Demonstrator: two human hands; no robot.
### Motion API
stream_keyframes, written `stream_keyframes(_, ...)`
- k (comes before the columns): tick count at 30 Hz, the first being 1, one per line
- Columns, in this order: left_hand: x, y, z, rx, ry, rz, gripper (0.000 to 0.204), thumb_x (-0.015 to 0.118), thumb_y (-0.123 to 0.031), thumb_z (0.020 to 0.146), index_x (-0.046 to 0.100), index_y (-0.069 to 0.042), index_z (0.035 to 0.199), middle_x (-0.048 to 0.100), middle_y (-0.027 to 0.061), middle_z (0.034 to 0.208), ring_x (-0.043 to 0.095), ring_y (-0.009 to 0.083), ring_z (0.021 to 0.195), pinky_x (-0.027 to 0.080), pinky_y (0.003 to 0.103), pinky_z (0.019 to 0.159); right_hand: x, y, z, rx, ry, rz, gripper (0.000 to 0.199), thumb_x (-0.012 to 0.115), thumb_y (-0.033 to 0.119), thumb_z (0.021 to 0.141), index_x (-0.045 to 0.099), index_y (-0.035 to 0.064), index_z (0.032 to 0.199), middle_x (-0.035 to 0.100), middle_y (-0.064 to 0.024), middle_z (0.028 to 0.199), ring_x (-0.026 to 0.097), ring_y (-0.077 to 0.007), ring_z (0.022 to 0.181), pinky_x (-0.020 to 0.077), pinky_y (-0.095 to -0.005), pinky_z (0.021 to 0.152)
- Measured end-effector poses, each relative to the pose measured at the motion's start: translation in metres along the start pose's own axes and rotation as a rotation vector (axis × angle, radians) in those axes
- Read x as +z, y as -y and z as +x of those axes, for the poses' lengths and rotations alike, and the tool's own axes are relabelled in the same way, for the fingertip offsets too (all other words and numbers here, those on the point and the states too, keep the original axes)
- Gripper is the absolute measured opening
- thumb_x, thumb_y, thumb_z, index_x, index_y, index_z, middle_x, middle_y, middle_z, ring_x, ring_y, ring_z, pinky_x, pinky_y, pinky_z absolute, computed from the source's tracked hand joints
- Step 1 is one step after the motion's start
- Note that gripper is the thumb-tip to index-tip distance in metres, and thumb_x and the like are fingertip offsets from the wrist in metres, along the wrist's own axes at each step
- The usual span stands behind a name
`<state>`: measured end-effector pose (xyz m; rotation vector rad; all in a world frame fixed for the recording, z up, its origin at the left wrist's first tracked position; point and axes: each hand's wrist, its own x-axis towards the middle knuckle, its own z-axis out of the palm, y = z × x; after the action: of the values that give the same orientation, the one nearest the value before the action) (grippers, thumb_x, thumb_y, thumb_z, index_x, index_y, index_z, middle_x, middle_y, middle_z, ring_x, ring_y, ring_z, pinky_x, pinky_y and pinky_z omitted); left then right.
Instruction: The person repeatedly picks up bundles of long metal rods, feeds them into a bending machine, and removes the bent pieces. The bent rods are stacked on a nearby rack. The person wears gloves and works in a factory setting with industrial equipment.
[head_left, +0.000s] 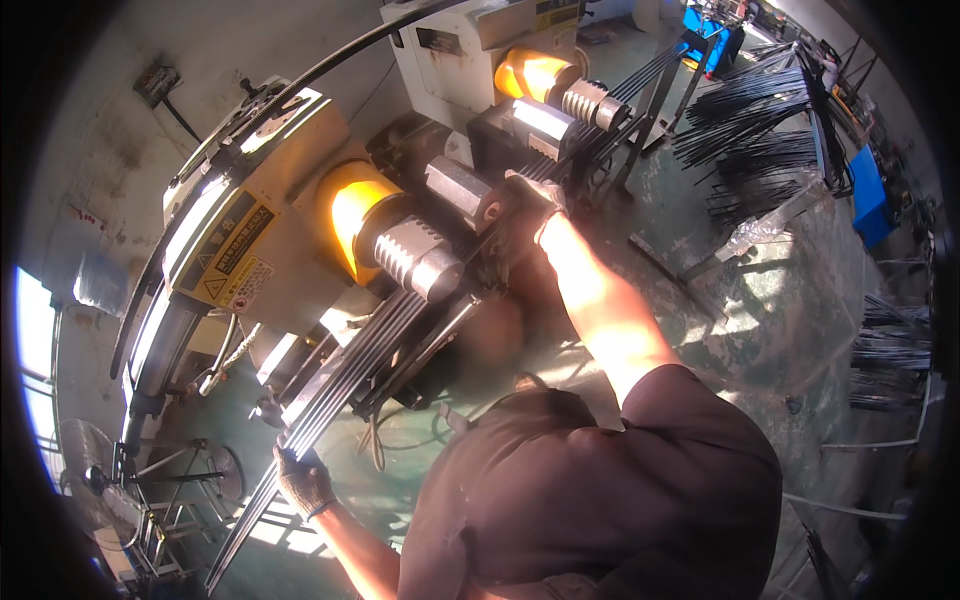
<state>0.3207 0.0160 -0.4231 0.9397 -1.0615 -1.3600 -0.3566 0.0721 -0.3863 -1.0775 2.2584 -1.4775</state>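
A bundle of long, thin metal rods (362,368) runs slantwise from the lower left to the upper right, along the front of a machine. My left hand (303,482), in a knitted glove, is closed around the rods near their lower left end. Farther up the bundle, my gloved right hand (535,208) is closed at the rods beside a hexagonal metal block (458,192); shadow hides part of its fingers. Just above the rods, between my hands, a ribbed metal roller (418,258) sticks out from a yellow collar (357,215).
A second yellow collar (535,75) and ribbed roller (594,105) stand beyond my right hand. Stacks of dark rods (750,105) lie at the upper right, near a blue panel (872,195). A standing fan (97,480) is at the lower left. A cable (376,445) hangs below the machine.
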Motion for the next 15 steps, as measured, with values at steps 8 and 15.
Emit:
stream_keyframes(8, 0.018, 0.034, 0.02, 0.167, -0.099, 0.487, 0.031, 0.061, -0.009, 0.101, 0.068, 0.0, 0.13, 0.073, 0.0184, 0.119, 0.073, 0.0324, 0.109, 0.056, 0.039, 0.093, 0.024, 0.024, -0.009, 0.526, -0.145, 0.703, 0.024, 0.077, 0.031, 0.09, 0.08, 0.0118, 0.104, 0.075, -0.0176, 0.099, 0.073, -0.0293, 0.097, 0.0538, -0.0425, 0.081)
stream_keyframes(15, 0.072, 0.039, 0.029, 0.378, 0.04, 1.002, 0.03, 0.065, -0.016, 0.101, 0.069, 0.001, 0.125, 0.075, 0.0242, 0.108, 0.073, 0.0394, 0.097, 0.056, 0.045, 0.087, 0.046, 0.006, -0.014, 0.408, -0.141, 0.546, 0.031, 0.078, 0.035, 0.09, 0.078, 0.0067, 0.104, 0.076, -0.0175, 0.097, 0.072, -0.0285, 0.093, 0.0542, -0.0416, 0.079)
